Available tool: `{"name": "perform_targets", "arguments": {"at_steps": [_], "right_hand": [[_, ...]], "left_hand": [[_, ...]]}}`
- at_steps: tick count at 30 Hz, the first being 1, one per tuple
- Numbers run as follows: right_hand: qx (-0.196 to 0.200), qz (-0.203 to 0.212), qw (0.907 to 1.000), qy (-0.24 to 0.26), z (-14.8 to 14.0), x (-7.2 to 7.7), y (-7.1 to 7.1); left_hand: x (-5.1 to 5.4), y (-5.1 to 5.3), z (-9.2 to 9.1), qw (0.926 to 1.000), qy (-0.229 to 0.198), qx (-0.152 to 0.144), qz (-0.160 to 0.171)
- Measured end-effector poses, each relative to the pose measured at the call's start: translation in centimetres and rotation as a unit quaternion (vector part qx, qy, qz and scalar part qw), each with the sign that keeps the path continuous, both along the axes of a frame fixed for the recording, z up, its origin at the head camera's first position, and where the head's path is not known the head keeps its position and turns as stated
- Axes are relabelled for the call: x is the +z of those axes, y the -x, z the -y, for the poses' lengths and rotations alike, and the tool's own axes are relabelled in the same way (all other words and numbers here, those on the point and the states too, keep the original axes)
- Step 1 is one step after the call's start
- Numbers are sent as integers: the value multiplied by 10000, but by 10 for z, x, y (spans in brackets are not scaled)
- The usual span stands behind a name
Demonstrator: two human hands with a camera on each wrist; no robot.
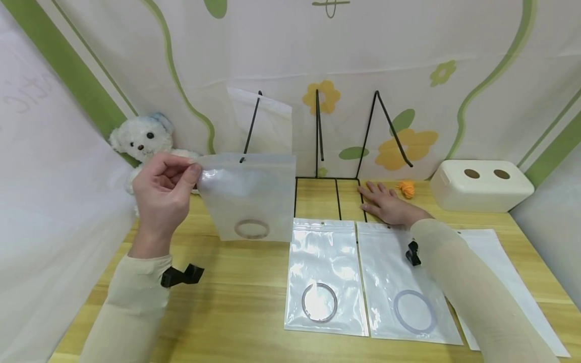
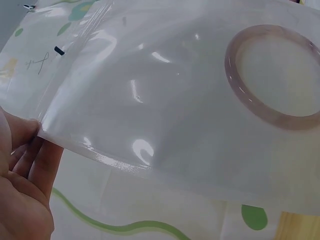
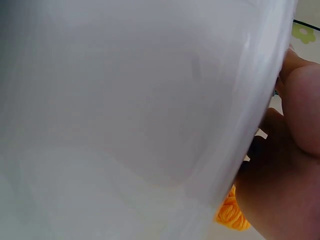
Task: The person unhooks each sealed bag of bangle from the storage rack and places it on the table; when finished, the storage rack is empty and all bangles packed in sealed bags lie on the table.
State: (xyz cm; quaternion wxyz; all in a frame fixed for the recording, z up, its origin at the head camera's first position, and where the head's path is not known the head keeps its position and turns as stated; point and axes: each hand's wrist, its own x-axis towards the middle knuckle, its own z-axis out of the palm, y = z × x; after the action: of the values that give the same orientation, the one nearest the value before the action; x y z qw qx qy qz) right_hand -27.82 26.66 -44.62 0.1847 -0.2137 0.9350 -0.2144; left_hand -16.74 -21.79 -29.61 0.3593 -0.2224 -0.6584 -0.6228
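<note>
My left hand (image 1: pixel 161 196) pinches the upper left corner of a translucent plastic bag (image 1: pixel 258 196) with a pinkish bangle (image 2: pixel 242 92) inside. The tip of the left hook (image 1: pixel 251 128) on a black wire display rack (image 1: pixel 327 178) pokes through near the bag's top edge. Behind it, a pale sheet, perhaps another bag, hangs farther back on that hook. My right hand (image 1: pixel 386 204) rests with fingers spread on the right side of the rack's base. In the right wrist view, a blurred pale bag covers most of the frame, partly hiding that hand (image 3: pixel 285 175).
Bags lie in a row on the wooden table: one with a dark bangle (image 1: pixel 320 302), one with a lilac bangle (image 1: pixel 415 311), and a white one (image 1: pixel 513 292) partly under my right sleeve. Behind are a plush bear (image 1: pixel 142 136), orange yarn (image 1: pixel 407 189) and a white box (image 1: pixel 481 186).
</note>
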Motion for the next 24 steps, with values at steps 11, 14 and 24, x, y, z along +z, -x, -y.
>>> {"name": "perform_targets", "arguments": {"at_steps": [11,14,24], "right_hand": [[37,-22,10000,-38,-2,-1,0],[31,-13,10000,-35,-2,-1,-1],[39,-27,10000,-34,-2,0,-2]], "left_hand": [[3,-8,-1,9999,-32,106,-93],[3,-11,0,9998,-88,67,-147],[-2,-27,10,9995,-226,-218,0]]}}
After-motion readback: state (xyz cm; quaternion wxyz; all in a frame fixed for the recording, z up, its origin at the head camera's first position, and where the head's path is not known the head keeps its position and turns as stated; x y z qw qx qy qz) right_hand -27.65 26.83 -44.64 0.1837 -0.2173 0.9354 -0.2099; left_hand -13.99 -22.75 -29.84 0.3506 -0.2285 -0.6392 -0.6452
